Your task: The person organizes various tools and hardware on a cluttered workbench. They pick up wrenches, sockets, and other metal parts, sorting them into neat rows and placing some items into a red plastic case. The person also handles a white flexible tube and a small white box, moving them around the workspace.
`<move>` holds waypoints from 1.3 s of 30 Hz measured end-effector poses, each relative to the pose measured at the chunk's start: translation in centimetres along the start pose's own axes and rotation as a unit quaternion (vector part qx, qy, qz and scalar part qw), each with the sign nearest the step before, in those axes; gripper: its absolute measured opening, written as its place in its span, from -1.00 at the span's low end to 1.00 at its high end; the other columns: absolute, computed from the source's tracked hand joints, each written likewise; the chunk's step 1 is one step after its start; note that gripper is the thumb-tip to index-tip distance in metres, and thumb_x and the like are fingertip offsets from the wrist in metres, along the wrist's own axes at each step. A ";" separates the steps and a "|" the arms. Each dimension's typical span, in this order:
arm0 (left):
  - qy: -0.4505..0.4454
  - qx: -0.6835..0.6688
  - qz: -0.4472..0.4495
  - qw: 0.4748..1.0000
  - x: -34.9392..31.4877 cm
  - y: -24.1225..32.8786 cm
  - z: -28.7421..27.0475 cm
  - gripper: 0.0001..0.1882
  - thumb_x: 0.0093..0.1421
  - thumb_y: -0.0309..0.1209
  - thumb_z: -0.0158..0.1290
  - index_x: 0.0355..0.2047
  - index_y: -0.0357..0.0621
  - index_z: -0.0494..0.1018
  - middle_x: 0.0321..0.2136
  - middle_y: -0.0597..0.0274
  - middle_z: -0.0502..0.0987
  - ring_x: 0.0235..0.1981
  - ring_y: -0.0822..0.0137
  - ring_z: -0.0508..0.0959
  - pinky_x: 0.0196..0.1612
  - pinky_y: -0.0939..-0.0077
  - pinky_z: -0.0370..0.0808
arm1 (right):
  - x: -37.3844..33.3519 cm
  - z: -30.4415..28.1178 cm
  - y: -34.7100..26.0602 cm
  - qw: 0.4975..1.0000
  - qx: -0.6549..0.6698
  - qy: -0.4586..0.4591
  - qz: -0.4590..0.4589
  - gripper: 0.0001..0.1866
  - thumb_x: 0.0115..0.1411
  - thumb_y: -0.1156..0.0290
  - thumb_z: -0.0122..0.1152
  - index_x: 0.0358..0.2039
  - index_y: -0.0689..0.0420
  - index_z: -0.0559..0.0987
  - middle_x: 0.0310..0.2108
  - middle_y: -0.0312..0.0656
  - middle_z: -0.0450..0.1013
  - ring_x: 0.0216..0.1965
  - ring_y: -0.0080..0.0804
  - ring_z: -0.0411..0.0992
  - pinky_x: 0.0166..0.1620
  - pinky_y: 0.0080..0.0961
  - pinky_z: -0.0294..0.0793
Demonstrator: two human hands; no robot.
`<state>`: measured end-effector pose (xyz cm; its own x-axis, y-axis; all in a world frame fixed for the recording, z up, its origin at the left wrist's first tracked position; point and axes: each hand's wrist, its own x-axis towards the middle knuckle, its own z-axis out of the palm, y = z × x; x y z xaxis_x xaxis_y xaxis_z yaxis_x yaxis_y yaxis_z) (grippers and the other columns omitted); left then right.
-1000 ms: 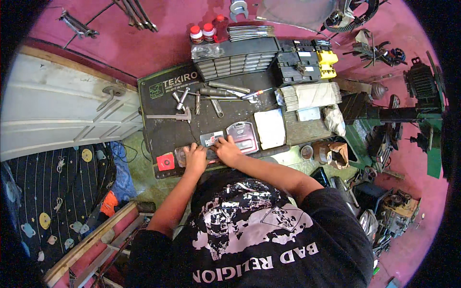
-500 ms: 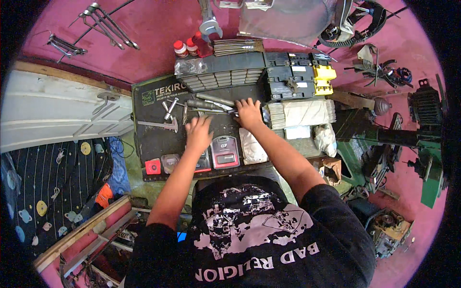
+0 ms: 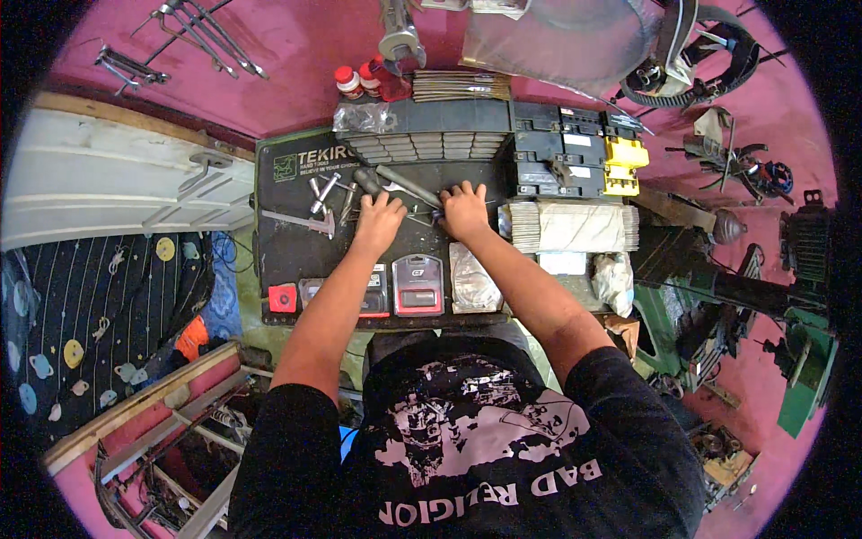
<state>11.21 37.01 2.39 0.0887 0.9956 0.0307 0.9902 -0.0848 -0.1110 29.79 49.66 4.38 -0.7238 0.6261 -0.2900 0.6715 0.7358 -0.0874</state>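
Note:
My left hand (image 3: 379, 225) is over the middle of the dark mat (image 3: 280, 202), fingers bent down beside a tool with a thick grey handle (image 3: 367, 182). Its palm side is hidden. A long steel bar-like tool (image 3: 409, 186) slants from beyond that hand toward my right hand (image 3: 466, 214). There my right fingers curl down over the ends of several thin tools; what they grip is out of sight. Left of my left hand lie a drill bit (image 3: 347, 207), a shiny socket wrench with arms (image 3: 324, 192) and a steel caliper (image 3: 301, 221).
Blister packs (image 3: 418, 286), a clear bag (image 3: 474, 278) and a red square pack (image 3: 282, 298) line the near edge. Behind stand a grey drawer rack (image 3: 426, 117), black and yellow boxes (image 3: 626, 153) and red-capped bottles (image 3: 348, 82). A stack of pale packets (image 3: 575, 226) sits at right.
My left hand has shifted right and slightly farther away, its fingers more bent. The grey handle has turned and now slants. My right hand stays at the tool ends. The whole view has shifted somewhat.

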 end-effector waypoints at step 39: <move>-0.033 -0.155 0.013 0.987 -0.2 -4.3 1.8 -0.87 0.15 -0.30 0.18 -0.33 0.01 0.65 -0.30 0.33 0.65 -0.03 0.20 0.49 0.00 -0.11 0.19 | -3.8 5.1 -7.6 0.989 0.000 0.078 0.124 -0.77 0.21 0.39 0.09 -0.16 -0.08 0.64 -0.12 -0.35 0.58 0.00 -0.29 0.43 0.11 0.04 0.19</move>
<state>6.72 37.25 1.09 0.1167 0.9926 -0.0339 0.9740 -0.1077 0.1994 28.23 40.38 1.25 -0.5528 0.8192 -0.1523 0.8312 0.5551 -0.0314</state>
